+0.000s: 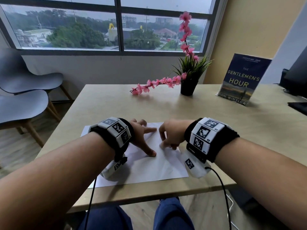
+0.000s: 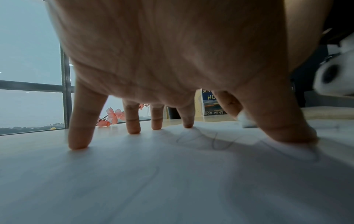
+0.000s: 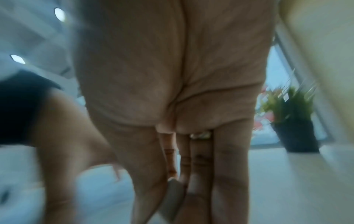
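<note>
— Where's the sheet of paper [image 1: 149, 168]?
— Flat on the bench [image 1: 116, 103], near its front edge. The left hand [image 1: 142, 135] presses it with spread fingers; the right hand [image 1: 171, 135] pinches a raised fold.

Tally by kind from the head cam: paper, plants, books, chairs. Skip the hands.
Paper sheet: 1
Potted plant: 1
Book: 1
Grey chairs: 2
Total: 5
</note>
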A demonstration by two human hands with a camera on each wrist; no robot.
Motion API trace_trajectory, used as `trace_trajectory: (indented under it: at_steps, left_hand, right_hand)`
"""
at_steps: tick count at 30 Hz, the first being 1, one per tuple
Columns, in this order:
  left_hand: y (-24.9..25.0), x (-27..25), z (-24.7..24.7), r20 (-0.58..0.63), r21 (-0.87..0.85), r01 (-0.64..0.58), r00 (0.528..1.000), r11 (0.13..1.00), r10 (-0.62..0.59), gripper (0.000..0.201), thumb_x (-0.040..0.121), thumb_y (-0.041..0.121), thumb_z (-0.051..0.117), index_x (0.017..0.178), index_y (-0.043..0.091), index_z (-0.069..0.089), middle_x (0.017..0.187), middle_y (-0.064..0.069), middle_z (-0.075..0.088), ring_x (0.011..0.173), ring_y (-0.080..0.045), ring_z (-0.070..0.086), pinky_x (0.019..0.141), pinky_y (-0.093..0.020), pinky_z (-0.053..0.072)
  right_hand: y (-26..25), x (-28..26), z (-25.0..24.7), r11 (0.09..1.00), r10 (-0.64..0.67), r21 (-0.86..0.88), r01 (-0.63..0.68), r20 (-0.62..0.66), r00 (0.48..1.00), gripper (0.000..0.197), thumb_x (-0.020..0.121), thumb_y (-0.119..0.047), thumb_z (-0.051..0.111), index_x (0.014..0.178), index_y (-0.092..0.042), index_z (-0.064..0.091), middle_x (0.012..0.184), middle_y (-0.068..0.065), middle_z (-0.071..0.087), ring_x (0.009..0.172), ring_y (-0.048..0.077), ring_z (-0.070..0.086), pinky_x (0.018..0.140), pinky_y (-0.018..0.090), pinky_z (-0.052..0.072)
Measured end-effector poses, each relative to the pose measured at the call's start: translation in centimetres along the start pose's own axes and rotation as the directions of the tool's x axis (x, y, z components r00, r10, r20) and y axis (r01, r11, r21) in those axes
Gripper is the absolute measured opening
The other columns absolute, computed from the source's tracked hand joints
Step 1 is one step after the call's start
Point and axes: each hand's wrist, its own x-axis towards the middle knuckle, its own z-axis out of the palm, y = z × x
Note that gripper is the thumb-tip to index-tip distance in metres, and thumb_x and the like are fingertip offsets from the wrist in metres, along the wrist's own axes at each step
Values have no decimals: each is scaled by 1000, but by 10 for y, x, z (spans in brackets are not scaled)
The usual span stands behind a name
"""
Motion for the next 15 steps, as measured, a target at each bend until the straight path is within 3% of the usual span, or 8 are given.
trace_trajectory:
  at_steps: [3,8,13,15]
  left_hand:
    - [1,-1,0,-13,-5,-3,1000,1000,3,108,54,89,53,144,57,2,156,12,7,143,-25,12,114,-50,24]
    - [0,-1,0,-2,-2,9,1000,1000,-9,110,52,91,51,144,57,1,156,15,5,143,-23,12,114,-50,24]
    - [0,-1,0,-7,-10,2,1000,1000,-2,109,51,90,52,143,58,2,155,13,8,142,-24,14,113,-49,25]
    - [1,-1,0,-3,-11,2,1000,1000,-2,109,52,90,53,143,57,2,155,14,8,142,-23,14,113,-48,26]
  right_hand:
    - [-3,-5,3,997,-61,56,57,66,996,22,88,-32,68,99,-14,63,85,6,75,66,15,64,69,23,51]
    - [6,2,-7,999,36,42,-34,-30,999,24,88,-28,69,103,-10,66,64,-2,67,56,10,61,55,17,44]
    - [0,-4,0,997,-77,25,74,113,991,22,84,-39,72,95,-21,65,86,2,76,73,13,70,72,25,53]
    - [5,-2,-3,999,-45,19,43,77,996,22,83,-39,72,94,-20,65,84,2,76,68,12,68,68,22,50]
